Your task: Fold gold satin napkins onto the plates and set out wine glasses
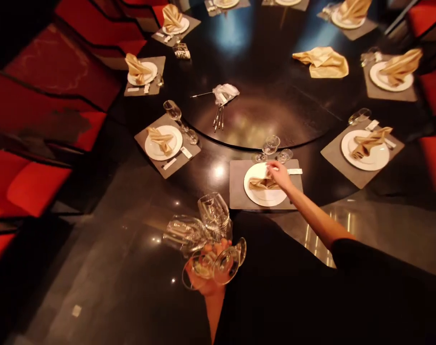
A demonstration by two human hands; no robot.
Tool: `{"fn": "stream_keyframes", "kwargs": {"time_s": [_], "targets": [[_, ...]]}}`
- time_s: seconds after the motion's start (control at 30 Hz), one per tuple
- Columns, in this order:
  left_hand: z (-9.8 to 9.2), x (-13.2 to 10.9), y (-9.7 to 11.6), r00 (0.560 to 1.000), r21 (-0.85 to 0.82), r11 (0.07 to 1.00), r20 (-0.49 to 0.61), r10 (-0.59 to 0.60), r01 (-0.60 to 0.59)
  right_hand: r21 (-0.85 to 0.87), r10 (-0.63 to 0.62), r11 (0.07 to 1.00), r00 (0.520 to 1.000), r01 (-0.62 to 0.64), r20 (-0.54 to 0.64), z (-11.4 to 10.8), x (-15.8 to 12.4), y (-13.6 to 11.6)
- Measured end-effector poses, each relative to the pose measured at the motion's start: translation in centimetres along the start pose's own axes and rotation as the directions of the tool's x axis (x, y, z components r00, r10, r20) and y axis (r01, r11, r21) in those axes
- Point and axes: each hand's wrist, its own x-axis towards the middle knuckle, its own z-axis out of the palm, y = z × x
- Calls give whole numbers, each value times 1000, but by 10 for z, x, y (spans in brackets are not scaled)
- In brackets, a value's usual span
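Low in front of the table, my left hand is closed around the stems of several clear wine glasses. Their bowls point up and to the left, and their round feet face me. My right hand reaches over a white plate, its fingers loosely bent and slightly apart, with nothing visible between them. Beneath it lies a folded gold napkin, partly covered by the hand. Just beyond the fingers stands a stemmed glass, with a small glass on its right. A grey placemat lies under the plate.
Similar settings surround the round black table, including a left plate and a right plate. A plastic bag with thin rods lies on the turntable. A loose gold cloth is farther back. Red chairs flank the left side.
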Motion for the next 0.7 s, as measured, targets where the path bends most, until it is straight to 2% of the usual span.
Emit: {"fn": "stream_keyframes", "kwargs": {"time_s": [0.03,0.07,0.1,0.13,0.17,0.2,0.27,0.33,0.43,0.47,0.6,0.67,0.7], "targets": [[8,-7,-23,1000,-30,1000,23,-3,4,5,-49,999,985,49,164,-9,-37,-6],[18,-14,-44,999,-56,998,45,-10,12,33,-111,994,906,106,409,-20,-73,-13],[30,-20,-65,997,-76,997,75,-19,25,74,-156,987,775,141,613,-32,-106,-20],[42,-26,-84,994,-83,996,107,-34,43,105,-176,984,659,145,731,-46,-135,-27],[54,-32,-102,990,-82,995,131,-44,55,119,-179,983,565,141,806,-61,-158,-32],[66,-38,-120,987,-73,995,151,-52,64,110,-162,985,517,130,840,-78,-174,-35],[89,-47,-154,984,-47,997,175,-45,54,39,-88,993,499,108,862,-111,-186,-31],[113,-50,-188,981,-15,1000,194,-20,23,-23,-26,996,531,85,847,-144,-180,-15],[154,-45,-244,977,28,1000,213,-4,-2,53,-45,999,586,4,809,-189,-156,23],[169,-41,-264,977,35,999,211,-1,-6,110,-59,993,588,-50,806,-205,-147,35],[226,-22,-355,991,16,1000,135,18,-20,243,-58,924,518,-295,853,-283,-103,70],[248,-13,-401,998,-17,1000,65,-6,8,270,-71,908,515,-321,854,-331,-78,79],[258,-9,-423,999,-35,999,33,-27,28,279,-90,914,522,-295,848,-357,-65,82]]}}
